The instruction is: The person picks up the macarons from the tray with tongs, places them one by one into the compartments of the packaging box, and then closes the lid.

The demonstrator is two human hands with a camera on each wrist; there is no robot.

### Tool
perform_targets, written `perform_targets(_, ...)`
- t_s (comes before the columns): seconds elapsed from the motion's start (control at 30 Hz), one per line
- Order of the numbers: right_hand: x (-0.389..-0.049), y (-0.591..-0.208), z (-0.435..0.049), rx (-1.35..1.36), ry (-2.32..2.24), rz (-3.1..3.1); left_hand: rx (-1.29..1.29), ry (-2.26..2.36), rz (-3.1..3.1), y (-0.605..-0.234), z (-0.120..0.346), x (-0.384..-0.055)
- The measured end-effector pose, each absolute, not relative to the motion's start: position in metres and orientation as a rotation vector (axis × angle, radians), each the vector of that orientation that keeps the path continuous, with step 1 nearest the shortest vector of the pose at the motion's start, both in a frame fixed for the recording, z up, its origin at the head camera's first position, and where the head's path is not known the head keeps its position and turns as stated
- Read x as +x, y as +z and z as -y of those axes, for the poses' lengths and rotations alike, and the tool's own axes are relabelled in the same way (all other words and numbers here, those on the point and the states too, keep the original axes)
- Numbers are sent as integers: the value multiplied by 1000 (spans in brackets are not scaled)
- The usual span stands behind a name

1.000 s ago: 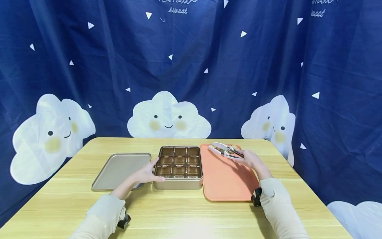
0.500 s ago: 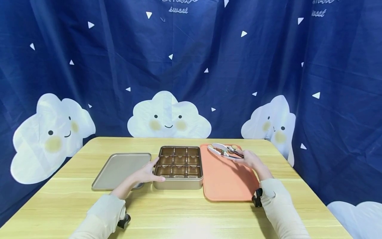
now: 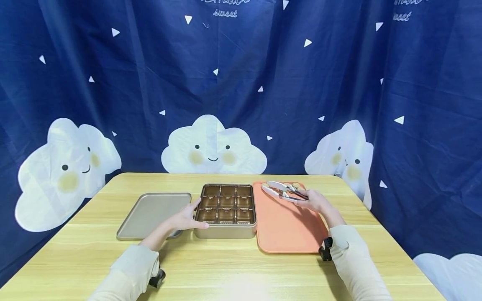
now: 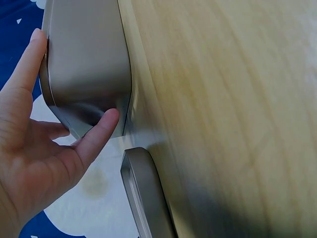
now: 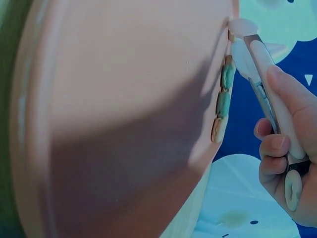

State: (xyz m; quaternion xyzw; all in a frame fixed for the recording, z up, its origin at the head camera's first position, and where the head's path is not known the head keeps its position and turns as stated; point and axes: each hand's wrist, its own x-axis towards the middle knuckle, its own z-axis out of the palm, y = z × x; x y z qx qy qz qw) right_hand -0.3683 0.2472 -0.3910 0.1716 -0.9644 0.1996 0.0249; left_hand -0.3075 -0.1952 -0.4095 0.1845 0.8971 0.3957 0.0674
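My left hand (image 3: 184, 218) spreads around the near left corner of a bronze square baking pan (image 3: 226, 232) with a divided grid. In the left wrist view its thumb (image 4: 101, 131) rests straight on the pan's side and the index finger lies along the rim. My right hand (image 3: 316, 200) grips a pair of tongs (image 3: 279, 185) with pale heads and dark arms. The tong heads are spread apart over the far end of an orange tray (image 3: 286, 234). Several small food-like pieces (image 5: 224, 101), some green, some brown, lie in a row on that tray near the tongs.
A flat bronze tray-like lid (image 3: 154, 213) lies left of the pan, partly behind my left forearm. The orange tray stands right against the pan's right side. All sit on a wooden table (image 3: 211, 267), with a dark blue cloud-print curtain (image 3: 241, 83) behind.
The tong heads have dipped slightly toward the orange tray, with the right hand barely shifting. My left hand and the baking pan have stayed in place.
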Motion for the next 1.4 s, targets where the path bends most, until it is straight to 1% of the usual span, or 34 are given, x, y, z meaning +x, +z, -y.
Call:
perform_targets(0.4,-367,-387,-256,628,806,2885,561,1245,-2672,-410,195,-308)
perform_targets(0.67,-361,-377,-258,786,936,2775,539,1205,-2692,-410,195,-307)
perform_targets(0.87,-355,-366,-255,878,960,2826,534,1213,-2688,-412,196,-309)
perform_targets(1.1,-342,-351,-237,1078,924,2864,590,1235,-2687,-411,197,-309)
perform_targets(1.3,-335,-348,-220,1367,935,2749,591,1210,-2699,-409,195,-307)
perform_targets(1.4,-333,-347,-216,1400,988,2784,565,1193,-2702,-408,194,-306)
